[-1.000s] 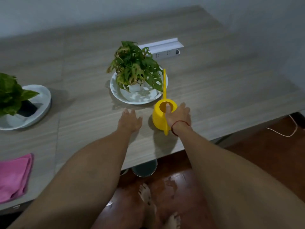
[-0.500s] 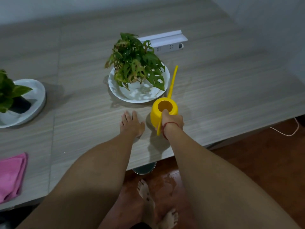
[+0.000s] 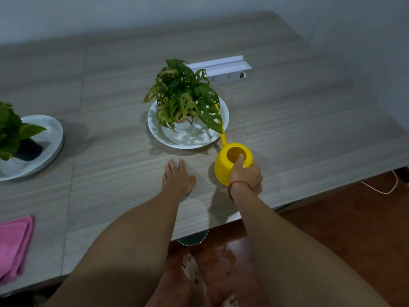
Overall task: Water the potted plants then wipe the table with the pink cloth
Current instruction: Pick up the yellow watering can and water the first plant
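My right hand (image 3: 245, 175) grips the yellow watering can (image 3: 223, 167), thumb on its rim. The can's long spout (image 3: 222, 131) reaches up and left under the leaves of the middle potted plant (image 3: 184, 98), which stands in a white dish (image 3: 188, 138). Flat on the table (image 3: 298, 120), just left of the can, lies my left hand (image 3: 177, 177), holding nothing, fingers apart. A second potted plant (image 3: 11, 129) sits in a white dish (image 3: 49, 138) at the far left. The folded pink cloth (image 3: 13, 244) rests at the table's near left edge.
A white power strip (image 3: 223, 70) lies behind the middle plant. Below the table's front edge are a round metal table foot (image 3: 192, 238), my bare feet on a reddish floor, and a thin cable (image 3: 382, 189) at the right.
My right hand has closed around the can's handle and swung the can to the right; its spout now points left into the plant's leaves. My left hand has stayed flat.
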Available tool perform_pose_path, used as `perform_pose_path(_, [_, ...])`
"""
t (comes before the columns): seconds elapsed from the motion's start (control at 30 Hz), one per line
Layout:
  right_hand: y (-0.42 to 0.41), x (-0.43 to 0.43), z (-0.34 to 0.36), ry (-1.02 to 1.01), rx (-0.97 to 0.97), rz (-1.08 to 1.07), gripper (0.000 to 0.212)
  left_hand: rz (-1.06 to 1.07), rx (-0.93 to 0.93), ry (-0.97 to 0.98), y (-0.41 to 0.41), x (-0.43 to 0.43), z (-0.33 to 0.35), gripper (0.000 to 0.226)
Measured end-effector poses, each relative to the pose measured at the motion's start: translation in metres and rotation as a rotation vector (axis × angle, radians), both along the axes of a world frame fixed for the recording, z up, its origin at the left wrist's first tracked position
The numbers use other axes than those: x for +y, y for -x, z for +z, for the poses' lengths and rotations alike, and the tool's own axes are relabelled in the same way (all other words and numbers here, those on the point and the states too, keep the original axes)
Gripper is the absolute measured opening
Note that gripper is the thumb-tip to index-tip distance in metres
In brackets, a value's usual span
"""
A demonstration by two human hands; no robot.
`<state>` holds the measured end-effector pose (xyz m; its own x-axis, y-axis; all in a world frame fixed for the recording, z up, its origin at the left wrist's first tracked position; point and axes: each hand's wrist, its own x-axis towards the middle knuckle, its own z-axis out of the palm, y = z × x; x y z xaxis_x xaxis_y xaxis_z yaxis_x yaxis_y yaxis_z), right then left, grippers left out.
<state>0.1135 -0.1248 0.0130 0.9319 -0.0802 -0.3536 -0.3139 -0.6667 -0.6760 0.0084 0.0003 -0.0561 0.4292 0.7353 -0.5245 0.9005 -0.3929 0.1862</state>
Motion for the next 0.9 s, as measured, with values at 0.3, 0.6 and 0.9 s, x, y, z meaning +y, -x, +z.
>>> perform_pose_path(0.3, [-0.017,-0.011,0.016,0.043,0.072,0.001,0.042,0.038,0.055,0.094,-0.008,0.001,0.01,0.097])
perform_pose_path(0.6, [-0.042,-0.015,0.048,-0.04,-0.08,0.01,0.036,0.015,0.141,0.213,-0.009,0.006,0.009,0.101])
perform_pose_path(0.9, [-0.055,-0.001,0.079,-0.079,-0.264,0.225,0.023,0.028,0.146,0.237,-0.006,0.003,0.016,0.1])
